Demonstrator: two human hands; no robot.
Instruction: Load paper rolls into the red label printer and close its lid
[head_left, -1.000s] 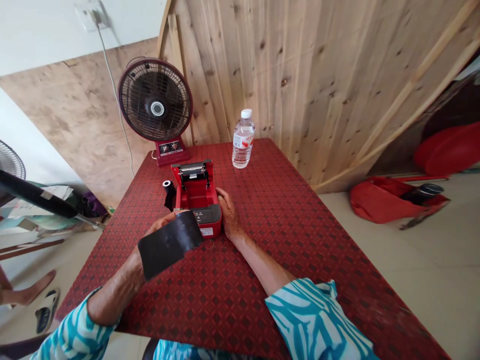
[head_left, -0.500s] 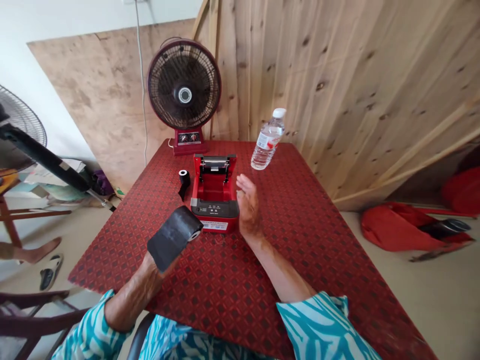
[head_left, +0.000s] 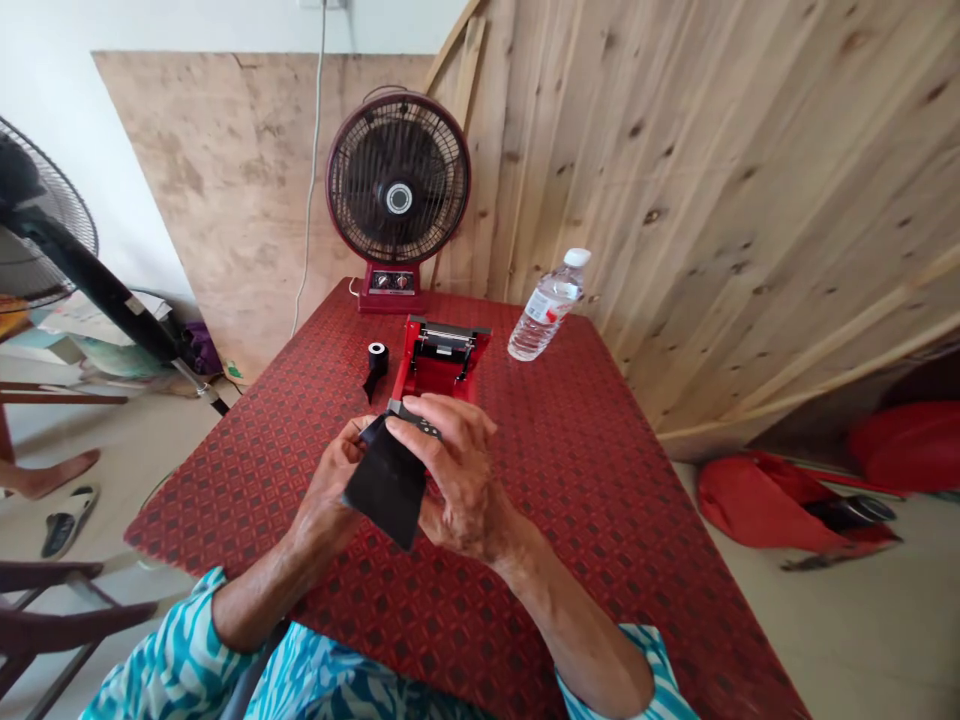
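Note:
Both hands are on a roll of black ribbon (head_left: 387, 485), whose wide loose end hangs toward me. My left hand (head_left: 337, 475) grips the roll from the left side. From the right, my right hand (head_left: 461, 475) closes on it, its thumb and fingers over the upper part of the ribbon. Just beyond the hands stands a small red and black printer (head_left: 444, 375) with its lid raised. The hands hide its front part. A smaller black roll (head_left: 377, 360) with a white core stands left of the printer, a short strip trailing from it.
The table (head_left: 600, 480) has a red patterned cover. A water bottle (head_left: 546, 308) stands to the right behind the printer. At the back edge is a dark red fan (head_left: 398, 200). A standing fan (head_left: 90, 270) is at far left, and a red bag (head_left: 765, 500) lies on the floor at right.
My right hand has moved left from beside the printer onto the ribbon roll. The roll, in my left hand, has turned and shifted right. The view has swung slightly.

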